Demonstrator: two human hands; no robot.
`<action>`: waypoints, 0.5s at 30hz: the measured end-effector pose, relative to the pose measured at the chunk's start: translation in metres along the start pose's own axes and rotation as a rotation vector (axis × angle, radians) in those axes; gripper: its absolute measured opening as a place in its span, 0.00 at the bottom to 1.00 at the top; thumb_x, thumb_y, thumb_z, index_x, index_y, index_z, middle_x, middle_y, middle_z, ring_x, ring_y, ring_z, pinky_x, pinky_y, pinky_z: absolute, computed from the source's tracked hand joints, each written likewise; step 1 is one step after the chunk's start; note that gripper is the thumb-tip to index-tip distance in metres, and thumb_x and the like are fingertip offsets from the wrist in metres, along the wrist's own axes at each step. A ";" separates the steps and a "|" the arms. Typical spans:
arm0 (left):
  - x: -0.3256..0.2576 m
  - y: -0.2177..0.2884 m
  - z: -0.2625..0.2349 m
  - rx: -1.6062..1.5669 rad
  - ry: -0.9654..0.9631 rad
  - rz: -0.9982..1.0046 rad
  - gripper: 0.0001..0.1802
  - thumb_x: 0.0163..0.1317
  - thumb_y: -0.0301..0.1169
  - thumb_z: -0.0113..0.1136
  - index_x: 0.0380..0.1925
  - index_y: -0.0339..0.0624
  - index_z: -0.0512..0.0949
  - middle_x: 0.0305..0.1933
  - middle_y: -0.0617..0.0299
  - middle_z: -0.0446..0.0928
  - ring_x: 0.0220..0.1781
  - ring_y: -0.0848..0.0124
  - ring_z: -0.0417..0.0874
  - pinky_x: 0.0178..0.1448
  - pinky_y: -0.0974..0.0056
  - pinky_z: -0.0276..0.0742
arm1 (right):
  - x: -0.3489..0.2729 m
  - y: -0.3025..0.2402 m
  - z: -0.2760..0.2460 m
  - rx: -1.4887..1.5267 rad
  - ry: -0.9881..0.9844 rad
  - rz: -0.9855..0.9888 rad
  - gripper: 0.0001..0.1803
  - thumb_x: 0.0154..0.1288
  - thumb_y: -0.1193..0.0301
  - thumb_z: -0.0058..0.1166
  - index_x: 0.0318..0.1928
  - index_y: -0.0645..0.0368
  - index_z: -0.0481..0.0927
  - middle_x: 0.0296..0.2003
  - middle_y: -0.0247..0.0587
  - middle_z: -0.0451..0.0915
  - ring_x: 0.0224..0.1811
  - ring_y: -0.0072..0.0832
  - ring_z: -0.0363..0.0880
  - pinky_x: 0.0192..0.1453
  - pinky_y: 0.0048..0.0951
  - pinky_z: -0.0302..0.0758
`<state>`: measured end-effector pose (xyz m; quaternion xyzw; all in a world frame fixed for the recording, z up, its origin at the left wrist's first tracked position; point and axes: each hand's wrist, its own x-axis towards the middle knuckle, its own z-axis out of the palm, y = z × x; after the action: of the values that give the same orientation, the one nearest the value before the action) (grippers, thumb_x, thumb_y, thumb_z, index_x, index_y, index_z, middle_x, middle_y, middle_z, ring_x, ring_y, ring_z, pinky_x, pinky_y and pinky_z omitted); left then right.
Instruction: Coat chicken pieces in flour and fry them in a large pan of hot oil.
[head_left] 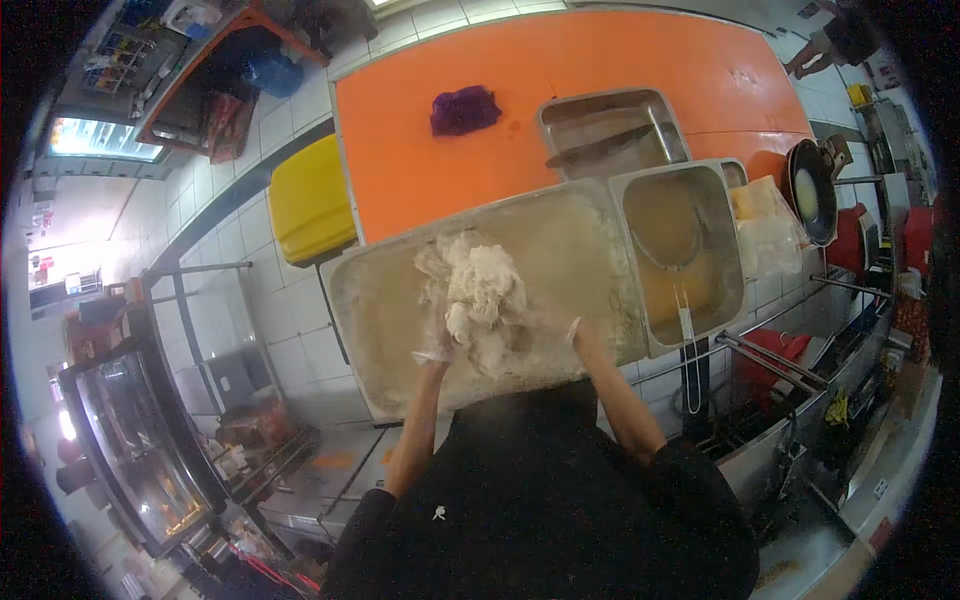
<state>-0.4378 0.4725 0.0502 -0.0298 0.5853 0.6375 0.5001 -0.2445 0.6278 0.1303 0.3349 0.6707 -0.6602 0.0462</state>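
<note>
A large shallow metal tray [375,300] in front of me holds pale, flour-like powder. A heap of thickly floured food pieces [485,290] rises in its left half; their kind is hidden by the coating. My left hand [436,335], in a clear glove dusted white, is at the heap's left side. On the other side, my right hand [550,330], gloved too, reaches in from the lower right, close to the heap. Motion and powder smear the fingers of both hands, so their grip does not show.
Right of the tray is a metal basin [705,310] of cloudy brownish liquid with a long-handled wire strainer [686,330]. Behind, an orange table [400,180] bears a purple cloth [465,111] and another metal pan [620,110]. A yellow bin [310,200] stands left.
</note>
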 end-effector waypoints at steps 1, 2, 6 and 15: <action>0.003 0.013 -0.005 0.496 0.030 0.208 0.20 0.67 0.41 0.45 0.46 0.37 0.75 0.41 0.55 0.80 0.42 0.59 0.79 0.47 0.58 0.73 | 0.002 -0.006 -0.014 -0.207 -0.105 0.107 0.37 0.57 0.48 0.56 0.57 0.65 0.69 0.46 0.53 0.78 0.43 0.41 0.75 0.49 0.36 0.71; 0.007 0.027 -0.008 0.993 0.053 0.414 0.16 0.68 0.36 0.45 0.40 0.39 0.79 0.39 0.53 0.81 0.41 0.55 0.80 0.47 0.56 0.73 | 0.003 0.001 -0.023 -0.204 -0.099 0.109 0.37 0.57 0.48 0.56 0.57 0.65 0.69 0.46 0.53 0.78 0.43 0.41 0.75 0.49 0.36 0.71; 0.047 0.052 -0.073 1.292 -0.078 0.744 0.16 0.65 0.34 0.46 0.49 0.41 0.74 0.44 0.53 0.79 0.42 0.56 0.79 0.45 0.59 0.74 | 0.029 0.038 -0.045 -0.678 0.062 -0.021 0.40 0.58 0.51 0.54 0.66 0.55 0.57 0.60 0.50 0.66 0.53 0.48 0.72 0.56 0.36 0.68; 0.061 -0.007 -0.018 1.143 -0.351 0.414 0.37 0.61 0.50 0.48 0.65 0.43 0.55 0.68 0.58 0.57 0.63 0.59 0.65 0.64 0.59 0.61 | 0.065 -0.007 0.013 -0.015 0.087 0.023 0.35 0.67 0.48 0.34 0.68 0.54 0.52 0.68 0.51 0.50 0.72 0.38 0.45 0.74 0.37 0.41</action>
<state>-0.4731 0.4944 0.0013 0.4611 0.7361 0.3031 0.3919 -0.3029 0.6419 0.1020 0.3708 0.6729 -0.6395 0.0272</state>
